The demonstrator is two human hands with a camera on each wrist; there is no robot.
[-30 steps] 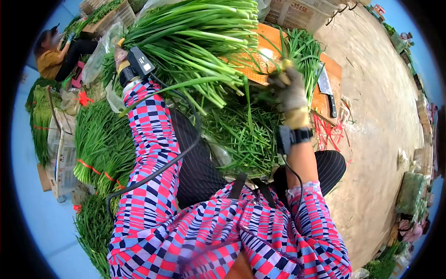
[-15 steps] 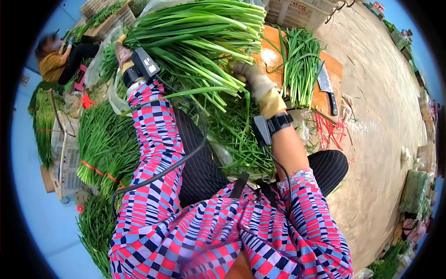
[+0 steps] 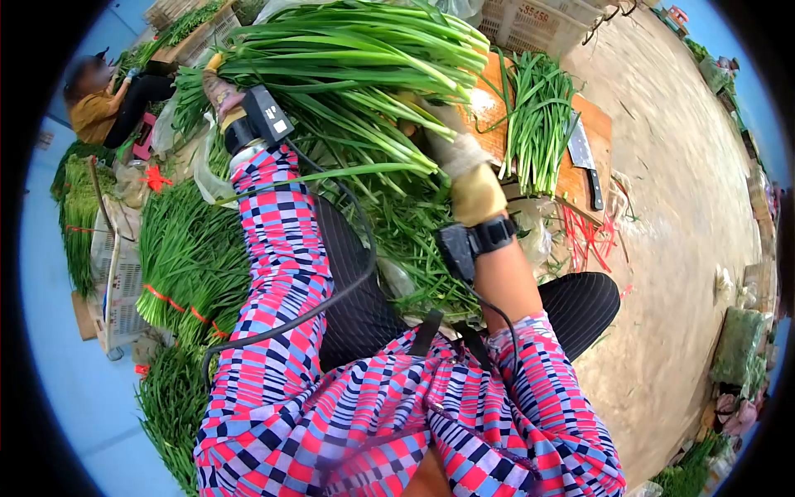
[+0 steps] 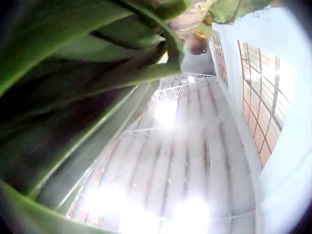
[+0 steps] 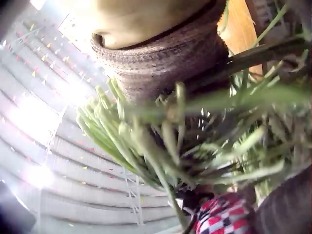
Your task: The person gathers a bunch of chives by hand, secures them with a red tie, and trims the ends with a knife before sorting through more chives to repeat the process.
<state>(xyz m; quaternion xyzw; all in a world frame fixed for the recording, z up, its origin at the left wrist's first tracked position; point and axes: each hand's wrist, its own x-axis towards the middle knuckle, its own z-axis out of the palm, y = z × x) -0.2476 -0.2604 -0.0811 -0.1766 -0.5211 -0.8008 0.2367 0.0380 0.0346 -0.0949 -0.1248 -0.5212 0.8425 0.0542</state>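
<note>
A large bunch of long green stalks [image 3: 356,54] spans the top of the head view, pale ends toward the right. My gloved left hand [image 3: 225,95] grips its leafy left end; leaves fill much of the left wrist view. My gloved right hand [image 3: 451,141] reaches in beneath the pale ends, its fingers mostly hidden by stalks. In the right wrist view the glove cuff [image 5: 151,63] lies against stalk ends [image 5: 146,141]. A smaller bunch [image 3: 538,124] rests on the orange board [image 3: 592,124], beside a knife [image 3: 582,153].
Loose green leaves [image 3: 414,240] lie between my legs. Tied bunches [image 3: 186,257] stand at the left near a white crate [image 3: 120,282]. Red ties [image 3: 586,236] hang below the board. Another crate [image 3: 530,25] is behind it. Someone sits at the upper left [image 3: 95,112].
My right hand has moved left from beside the board to under the pale stalk ends. The large bunch and my left hand have shifted slightly right.
</note>
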